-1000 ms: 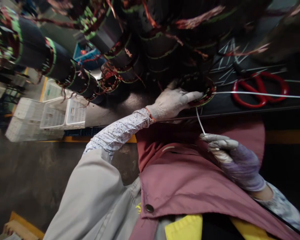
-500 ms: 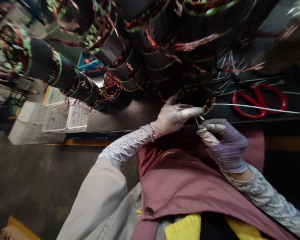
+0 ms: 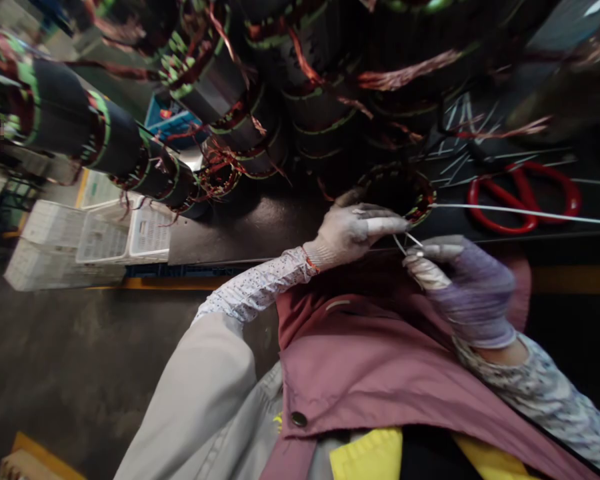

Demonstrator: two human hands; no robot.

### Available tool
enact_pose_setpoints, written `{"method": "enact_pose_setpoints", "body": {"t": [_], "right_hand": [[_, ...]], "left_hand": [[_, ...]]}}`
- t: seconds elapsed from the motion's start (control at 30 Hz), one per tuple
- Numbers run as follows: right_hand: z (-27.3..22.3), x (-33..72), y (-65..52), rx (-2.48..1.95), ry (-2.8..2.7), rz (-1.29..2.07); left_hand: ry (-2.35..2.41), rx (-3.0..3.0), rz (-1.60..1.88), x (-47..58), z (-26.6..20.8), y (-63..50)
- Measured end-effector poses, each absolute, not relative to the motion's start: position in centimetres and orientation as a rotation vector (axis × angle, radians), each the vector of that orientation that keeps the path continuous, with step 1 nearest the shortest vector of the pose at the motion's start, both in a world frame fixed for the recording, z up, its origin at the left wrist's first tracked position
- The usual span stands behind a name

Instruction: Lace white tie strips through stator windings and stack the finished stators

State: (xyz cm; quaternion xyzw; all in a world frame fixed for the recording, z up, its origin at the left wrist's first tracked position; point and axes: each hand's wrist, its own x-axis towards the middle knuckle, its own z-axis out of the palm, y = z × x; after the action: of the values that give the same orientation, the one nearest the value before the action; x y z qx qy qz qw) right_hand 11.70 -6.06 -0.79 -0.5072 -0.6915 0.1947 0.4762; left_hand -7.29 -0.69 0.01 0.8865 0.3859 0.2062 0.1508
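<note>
In the head view a motor stator (image 3: 423,205) with dark copper windings lies at the bench's near edge, its round opening facing up. My left hand (image 3: 356,230), in a pale glove, grips the near left side of its rim, fingers stretched along the edge and thumb toward the opening. My right hand (image 3: 463,283), in a purple glove with whitish fingertips, pinches a thin white cord (image 3: 414,239) just right of and below the rim. Two strands of it run up to the stator by my left fingertips. Another long white strand (image 3: 525,212) extends rightward from the rim.
Red-handled scissors (image 3: 523,200) lie right of the stator, near loose white strands (image 3: 463,127). Several stacked stators (image 3: 320,100) with copper leads (image 3: 405,73) stand behind. White plastic baskets (image 3: 150,230) and a blue crate (image 3: 173,120) are at left, beside the dark bench (image 3: 260,223).
My right hand has moved a little right, away from the rim, drawing the white strands longer and straighter. My left hand stays on the stator. The view has shifted slightly.
</note>
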Motion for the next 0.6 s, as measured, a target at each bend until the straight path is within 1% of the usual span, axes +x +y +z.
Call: {"method": "enact_pose_setpoints", "body": {"t": [0.13, 0.27, 0.5, 0.6], "right_hand": [[-0.9, 11.8, -5.0, -1.277, -1.704, 0.506], [-0.9, 12.3, -5.7, -1.178, -1.724, 0.553], [-0.9, 11.7, -4.8, -1.237, -1.775, 0.44], [-1.2, 11.8, -4.9, -1.171, -1.707, 0.571]], "left_hand": [[1.101, 2.527, 0.597, -7.4, 0.0, -0.7], [1.117, 2.519, 0.576, -7.4, 0.1, -0.8], [1.014, 2.511, 0.783, -7.6, -1.0, -0.3], [0.973, 2.511, 0.89, -7.6, -1.4, -0.2]]}}
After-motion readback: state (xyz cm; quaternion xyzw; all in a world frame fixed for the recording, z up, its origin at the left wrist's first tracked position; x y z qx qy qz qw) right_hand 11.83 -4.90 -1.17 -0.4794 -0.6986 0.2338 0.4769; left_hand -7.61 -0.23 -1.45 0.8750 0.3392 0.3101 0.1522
